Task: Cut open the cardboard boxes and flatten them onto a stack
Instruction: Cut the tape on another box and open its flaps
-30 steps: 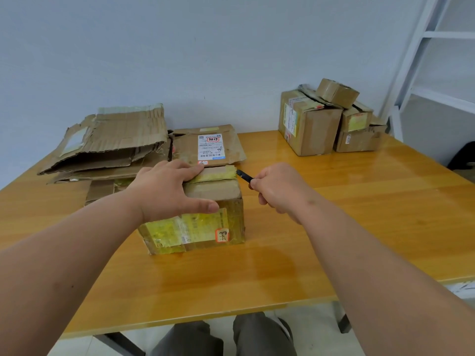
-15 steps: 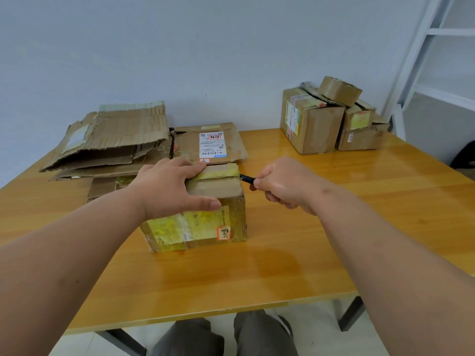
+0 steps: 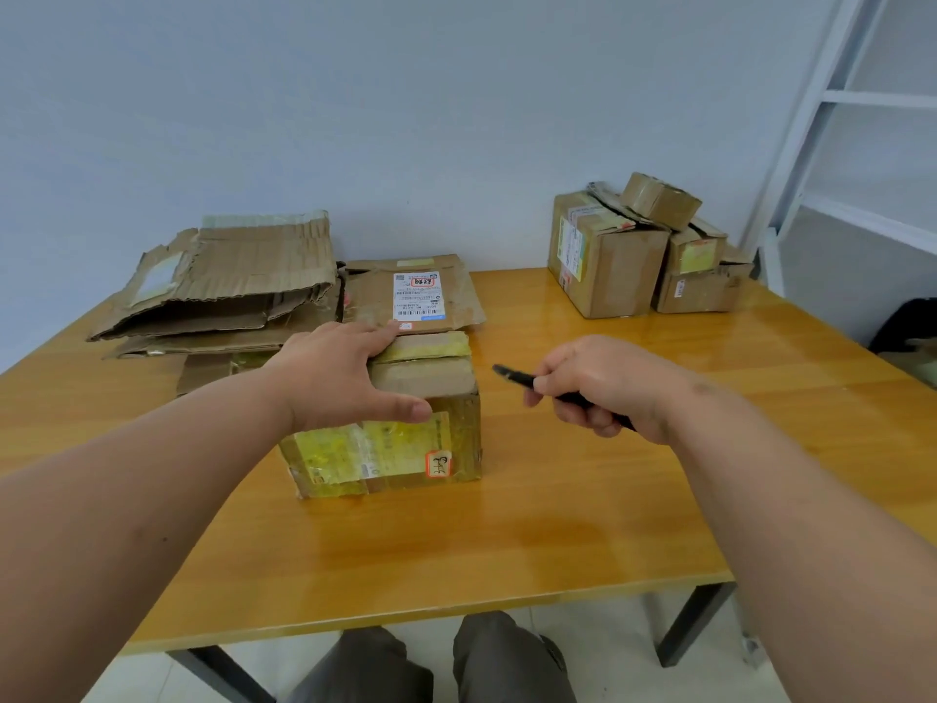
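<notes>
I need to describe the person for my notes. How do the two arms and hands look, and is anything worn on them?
Both forearms are bare: no sleeves, gloves, watch or rings are visible. The left hand and the right hand are bare too, with short fingernails. A small dark mark sits near the right wrist. Grey trousers cover the knees below the table edge.

One head-worn camera is looking forward and down from above the near edge of the table [image 3: 507, 560], facing the wall [image 3: 405, 93] behind it. Both forearms are entering from the bottom corners, large and close to the lens, with the knees [image 3: 431, 662] showing below the table edge. The wide angle is bending the shelf frame [image 3: 811, 119] at the right. No second view is sharing the scene.
</notes>
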